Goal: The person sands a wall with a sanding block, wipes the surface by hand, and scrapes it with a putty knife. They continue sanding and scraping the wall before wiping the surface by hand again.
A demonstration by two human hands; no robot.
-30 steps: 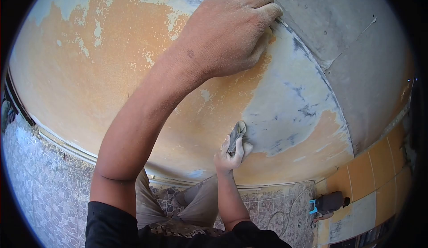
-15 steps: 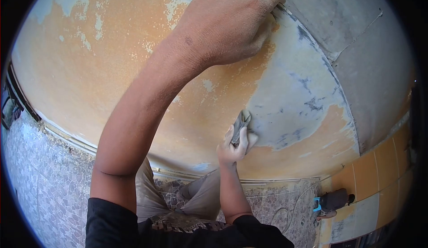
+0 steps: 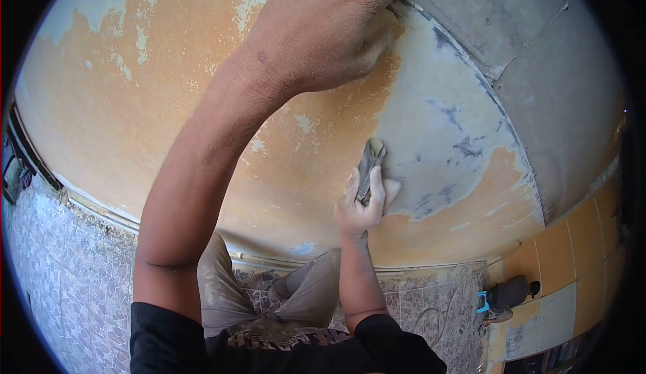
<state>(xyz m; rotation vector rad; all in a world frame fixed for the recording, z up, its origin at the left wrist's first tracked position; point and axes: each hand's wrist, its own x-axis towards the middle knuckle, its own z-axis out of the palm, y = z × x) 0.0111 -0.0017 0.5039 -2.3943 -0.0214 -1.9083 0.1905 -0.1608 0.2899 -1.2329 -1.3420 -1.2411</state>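
My left hand (image 3: 330, 27) reaches up high against the patchy orange-and-white wall (image 3: 296, 165), close to the seam with a grey surface. Its fingers are bent and pressed together; the tips are partly hidden, so I cannot make out what they hold, if anything. Lower down, my right hand (image 3: 360, 206), coated in pale dust, is closed around a folded grey piece of what looks like sandpaper (image 3: 371, 165). That piece lies at the wall, where the orange paint meets a whitish, dark-streaked patch (image 3: 437, 138).
The grey surface (image 3: 538, 58) borders the wall on the right, with a cracked line across it. Stone-patterned floor (image 3: 67, 259) runs below, where a hose or cable (image 3: 444, 313) lies. Another person (image 3: 508, 294) is by a light-blue stool-like object (image 3: 482, 301) at lower right.
My right hand has moved slightly up and to the right along the wall with the folded sandpaper. My left hand appears slightly further left in the view, which has itself shifted a little.
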